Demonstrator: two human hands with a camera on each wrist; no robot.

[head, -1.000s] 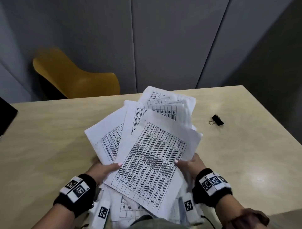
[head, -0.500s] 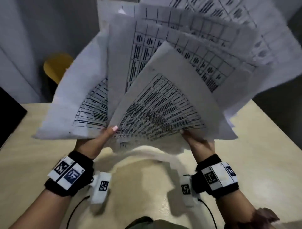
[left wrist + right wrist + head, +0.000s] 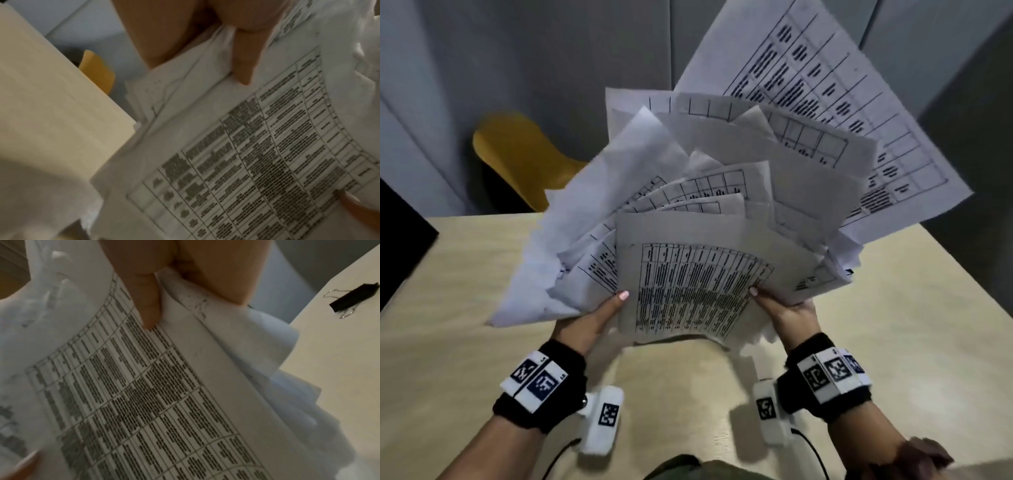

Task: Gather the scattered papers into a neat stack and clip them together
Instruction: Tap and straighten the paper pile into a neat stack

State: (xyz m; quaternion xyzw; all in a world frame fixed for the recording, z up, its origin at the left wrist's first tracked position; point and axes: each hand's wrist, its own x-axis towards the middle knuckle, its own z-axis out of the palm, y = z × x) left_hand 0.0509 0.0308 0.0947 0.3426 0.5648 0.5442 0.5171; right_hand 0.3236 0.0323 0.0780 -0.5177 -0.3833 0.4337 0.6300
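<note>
A loose, fanned bundle of printed table papers (image 3: 688,240) stands nearly upright above the table, its sheets splayed at different angles. My left hand (image 3: 592,318) grips the bundle's lower left edge, thumb on the front sheet (image 3: 257,162). My right hand (image 3: 787,311) grips the lower right edge, thumb pressed on the same sheet (image 3: 144,386). The black binder clip (image 3: 353,296) lies on the table to the right, apart from the papers; in the head view the papers hide it.
The light wooden table (image 3: 465,308) runs under both hands. A yellow chair (image 3: 517,161) stands behind its far left edge, before grey wall panels. A dark object (image 3: 400,233) sits at the left edge of the table.
The papers were lifted off the table and raised upright in both hands. Since half a second ago the bundle has dropped lower and the sheets have slid more loosely apart.
</note>
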